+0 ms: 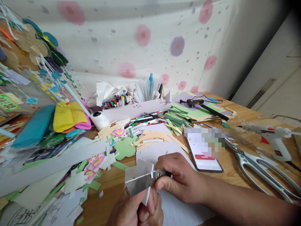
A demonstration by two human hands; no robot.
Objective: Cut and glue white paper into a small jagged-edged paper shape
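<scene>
My left hand [136,208] is closed at the bottom middle, pinching a small folded piece of grey-white card [138,182] between thumb and fingers. A thin white edge runs across the card. Just to the right, my right hand [182,179] is closed around a small plier-like hand tool [160,173] with a rounded metal head and a dark handle. Its head meets the card's right edge; its jaws are too small to make out. Both hands are close together above a white sheet [171,204] on the wooden table.
A phone [204,157], large scissors [249,157] and a white glue gun [275,138] lie at right. Behind are a black glue gun [199,105], green paper strips [175,117], and a pen box [141,107]. Thread [100,120], a green paper flower [124,148] and scraps [75,182] lie left.
</scene>
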